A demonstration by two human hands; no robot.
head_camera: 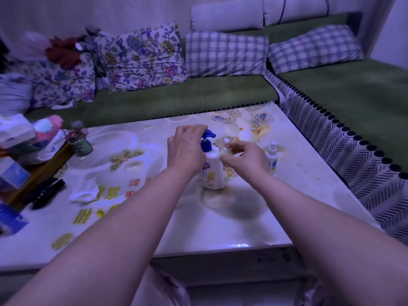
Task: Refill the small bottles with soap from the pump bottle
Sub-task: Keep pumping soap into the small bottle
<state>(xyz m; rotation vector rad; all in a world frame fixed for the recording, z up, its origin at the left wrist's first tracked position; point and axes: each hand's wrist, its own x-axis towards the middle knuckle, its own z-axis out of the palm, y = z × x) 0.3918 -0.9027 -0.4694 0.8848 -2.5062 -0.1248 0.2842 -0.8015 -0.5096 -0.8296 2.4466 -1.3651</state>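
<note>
Here the pump bottle (212, 167) stands upright mid-table (220, 228). Left hand (186, 146) curls over the blue pump head (207, 141), fingers on top. Right hand (244, 156) pinches a small clear bottle (227, 150) just beside the spout. A spray bottle (272, 156) stands right, apart.

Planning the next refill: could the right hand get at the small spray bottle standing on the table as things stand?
Probably yes. The small spray bottle stands upright just right of the right hand, with bare table around it. But that hand seems to hold a small clear bottle at the pump bottle, so it isn't free.
</note>
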